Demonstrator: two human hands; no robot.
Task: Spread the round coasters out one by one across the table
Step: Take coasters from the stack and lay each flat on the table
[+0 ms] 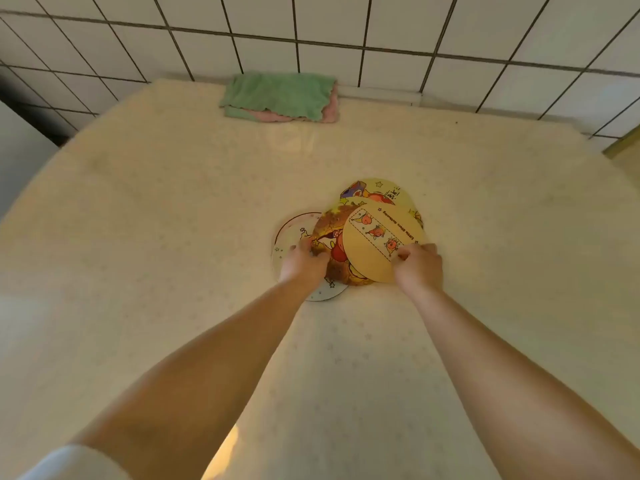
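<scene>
Forearms: both reach in from the near edge.
Right hand (417, 266): pinches the top coaster (377, 239)'s near rim.
Left hand (304, 263): fingers curled, pressing the overlapped coasters (332, 251) mid-surface (156, 237).
Risk: lower discs may drag along; the white coaster (289, 233) is half-buried.
</scene>
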